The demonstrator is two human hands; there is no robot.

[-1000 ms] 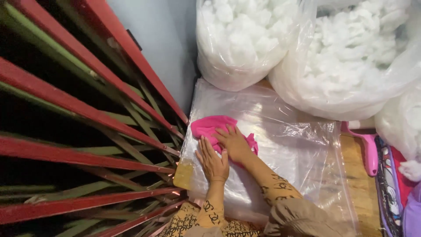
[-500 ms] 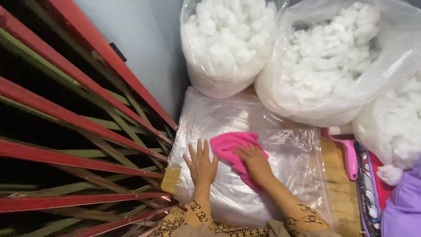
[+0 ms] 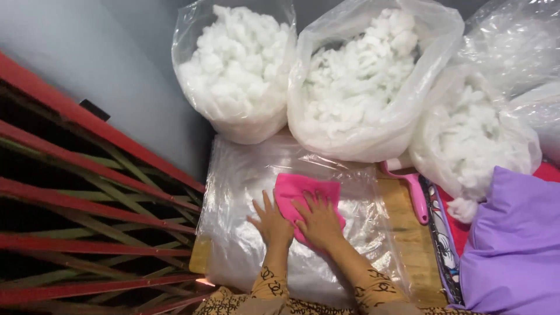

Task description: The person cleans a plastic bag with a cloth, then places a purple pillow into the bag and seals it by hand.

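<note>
Since a moment ago, your right hand (image 3: 319,224) slid the pink cloth (image 3: 306,201) across the plastic sheet (image 3: 245,175); both hands' fingers lie flat, released, left hand (image 3: 273,223) beside the cloth.

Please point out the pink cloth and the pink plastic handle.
Pink cloth (image 3: 303,189), head view, on its upper flat part.
Pink plastic handle (image 3: 417,198), head view, on the middle of its shaft.
</note>
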